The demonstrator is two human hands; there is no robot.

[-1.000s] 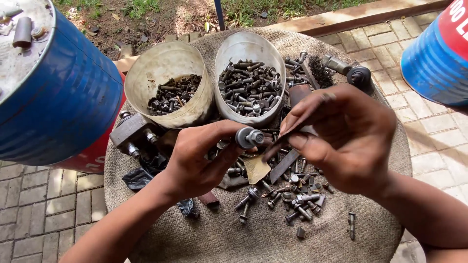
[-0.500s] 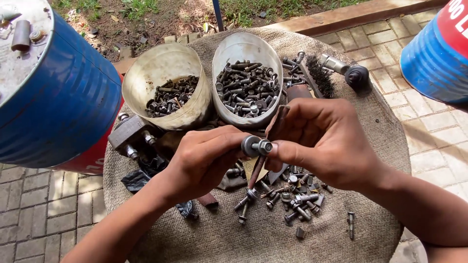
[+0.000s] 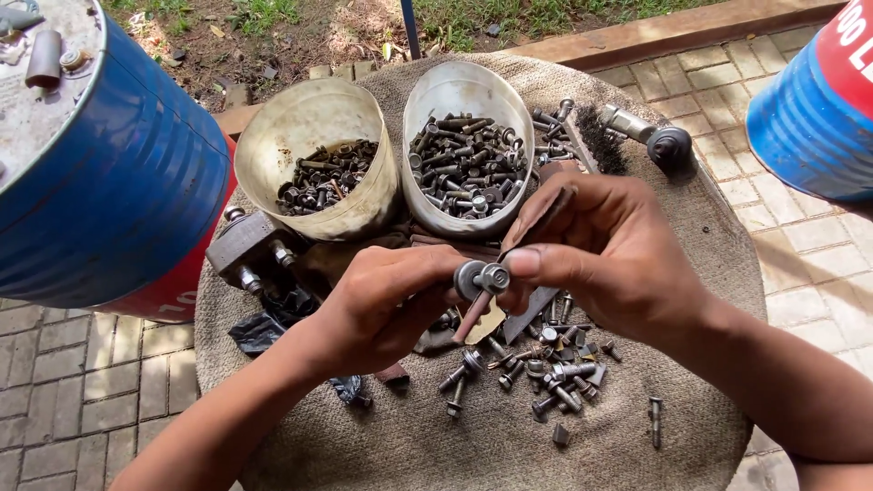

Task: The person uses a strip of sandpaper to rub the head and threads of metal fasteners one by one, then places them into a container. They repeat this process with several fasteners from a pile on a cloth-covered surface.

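left hand [image 3: 382,305]: grip pinched | right hand [image 3: 609,255]: fingertips pinched, meeting left

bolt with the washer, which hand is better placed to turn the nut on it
Right. Its fingertips already pinch the nut at the bolt end, while the left hand steadies the bolt's washer and shank, so it likely stays the holder.

Outdoor yard, bright daylight, hard shadows. Ground: grey brick paving [image 3: 73,409] in a staggered pattern, running along both sides. Work surface [image 3: 718,236]: round, draped in coarse brown burlap. Left: blue metal drum [image 3: 118,200] with a red band low down, its grey top carrying small odds and ends. Upper right: second blue and red drum [image 3: 809,109]. Far edge: weathered timber beam [image 3: 673,36], with bare soil, dry leaves and patchy grass [image 3: 509,14] beyond it.
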